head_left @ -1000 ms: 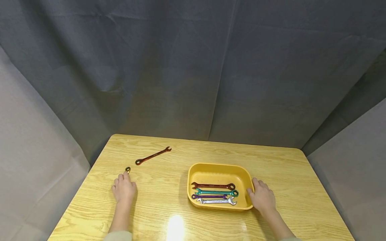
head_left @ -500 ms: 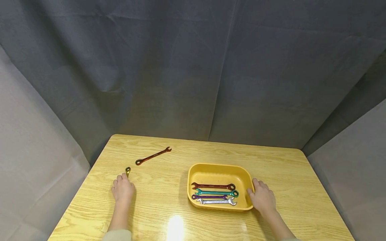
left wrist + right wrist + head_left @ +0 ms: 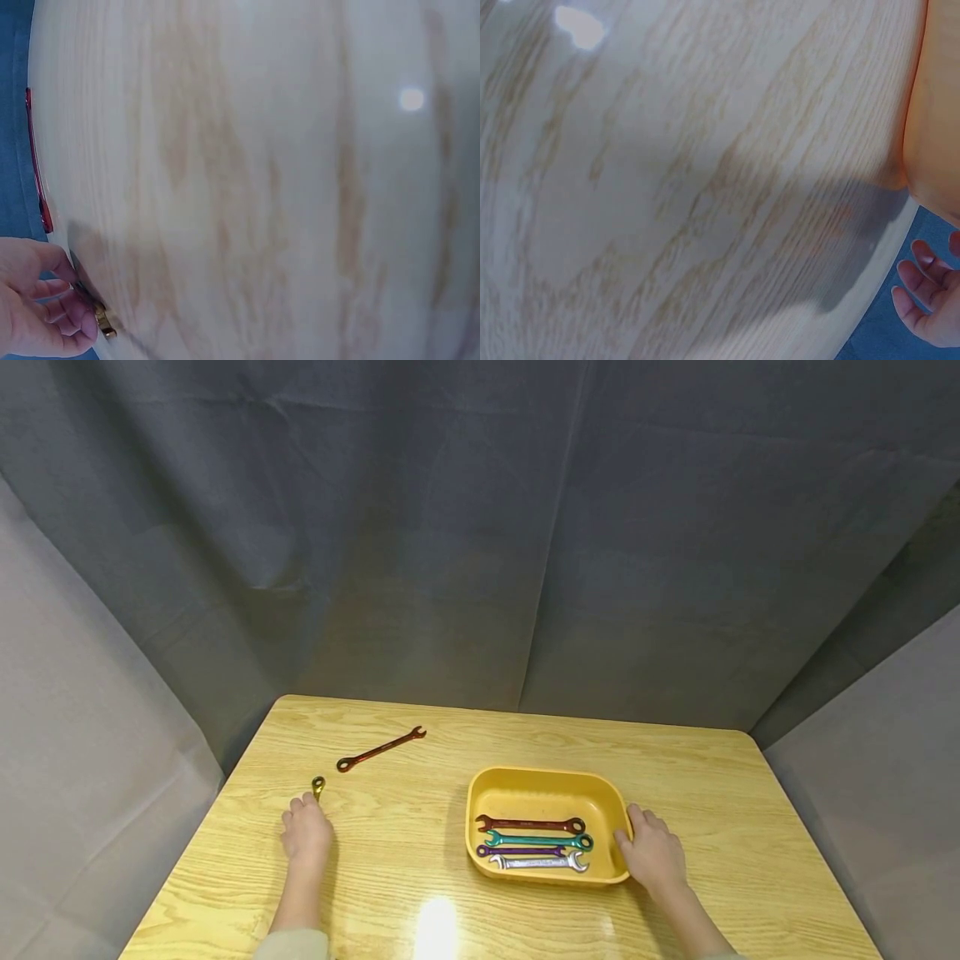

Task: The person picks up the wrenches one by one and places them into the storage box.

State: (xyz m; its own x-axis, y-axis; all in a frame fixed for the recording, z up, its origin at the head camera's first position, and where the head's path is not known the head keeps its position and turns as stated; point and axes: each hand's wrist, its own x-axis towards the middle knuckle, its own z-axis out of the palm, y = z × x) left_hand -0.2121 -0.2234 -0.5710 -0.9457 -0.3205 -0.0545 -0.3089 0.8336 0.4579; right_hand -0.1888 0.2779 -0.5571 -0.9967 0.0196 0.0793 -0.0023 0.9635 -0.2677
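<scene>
My left hand [image 3: 307, 831] pinches a small gold ratcheting wrench [image 3: 318, 783] at the table's left side; the ring end sticks out past the fingers and the rest is hidden under them. In the left wrist view, the thumb and fingertips close around the gold wrench [image 3: 105, 322]. Over at the right, my right hand [image 3: 654, 853] holds the right rim of a yellow plastic bin [image 3: 547, 778], thumb over the edge. Inside the bin lie several wrenches side by side: a dark red one [image 3: 528, 823], a teal one [image 3: 536, 839], a purple one [image 3: 525, 851] and a silver one [image 3: 536, 862].
A red combination wrench [image 3: 382, 748] lies slantwise on the wooden table [image 3: 397, 827], beyond the left hand. Grey cloth [image 3: 420, 543] hangs behind the table's back edge and along both sides.
The left hand has drawn back slightly toward the person, so more of the gold wrench's shaft shows beyond the fingers. The right hand and the bin have stayed in place.
</scene>
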